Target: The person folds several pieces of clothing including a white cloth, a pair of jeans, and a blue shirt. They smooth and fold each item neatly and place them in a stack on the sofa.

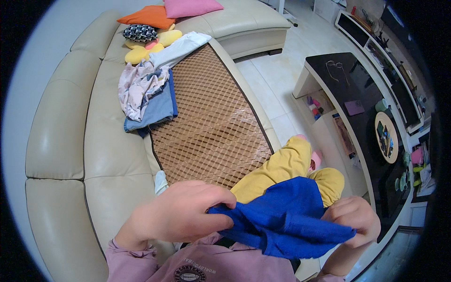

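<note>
A blue cloth garment (285, 218) is stretched across my lap, over my yellow trousers (271, 169). Its left end is pinched between the thumb and fingers of my left hand (186, 211). My right hand (354, 218) grips the other end, with a corner poking out past the fingers. Beyond my knees a woven mat (208, 120) covers part of the sofa seat. Folded denim (151, 109) lies at the mat's left edge, with a crumpled patterned garment (141, 88) on top. A pale garment (181, 49) stretches along the mat's far end.
Orange (146, 16) and pink cushions (192, 7) rest at the sofa's far end, near a yellow plush cushion (139, 54). To my right stands a black-topped coffee table (356, 84) holding glasses (336, 67), a purple item (354, 108) and a round tray (378, 121). A light cloth (161, 181) lies by my left hand.
</note>
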### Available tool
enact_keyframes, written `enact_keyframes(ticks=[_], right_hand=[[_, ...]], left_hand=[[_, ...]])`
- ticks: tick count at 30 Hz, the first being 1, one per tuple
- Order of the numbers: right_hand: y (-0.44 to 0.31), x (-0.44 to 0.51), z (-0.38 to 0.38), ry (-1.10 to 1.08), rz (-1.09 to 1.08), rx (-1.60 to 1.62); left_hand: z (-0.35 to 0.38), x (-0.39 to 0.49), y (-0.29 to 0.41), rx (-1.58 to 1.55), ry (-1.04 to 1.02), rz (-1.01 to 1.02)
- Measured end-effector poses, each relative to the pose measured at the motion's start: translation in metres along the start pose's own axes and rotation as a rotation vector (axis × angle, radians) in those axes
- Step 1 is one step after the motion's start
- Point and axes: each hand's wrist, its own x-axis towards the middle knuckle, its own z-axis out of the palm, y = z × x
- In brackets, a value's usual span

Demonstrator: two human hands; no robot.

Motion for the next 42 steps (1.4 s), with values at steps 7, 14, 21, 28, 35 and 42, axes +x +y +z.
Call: enact_keyframes(ticks=[7,14,21,28,35,42], right_hand=[[-0.02,0.007,0.006,0.034,0.066,-0.14],[-0.022,0.022,0.006,0.544,0.177,-0.274],[-0.018,0.055,-0.001,0.854,0.304,-0.224],[-0.013,0.088,-0.013,0.694,0.239,-0.089],[-0.003,0.101,0.004,0.558,0.444,0.28],[0.021,0.085,-0.003,0.598,0.504,0.588]], left_hand=[[0.007,-0.007,0.012,0.119,0.016,-0.115],[-0.028,0.011,0.001,-0.127,0.275,0.027],[-0.05,0.014,-0.001,-0.574,0.556,-0.07],[-0.063,0.003,-0.026,-0.658,0.685,0.05],[-0.002,0.002,-0.073,-0.974,0.326,-0.279],[-0.001,-0.007,-0.079,-0.908,0.52,-0.408]])
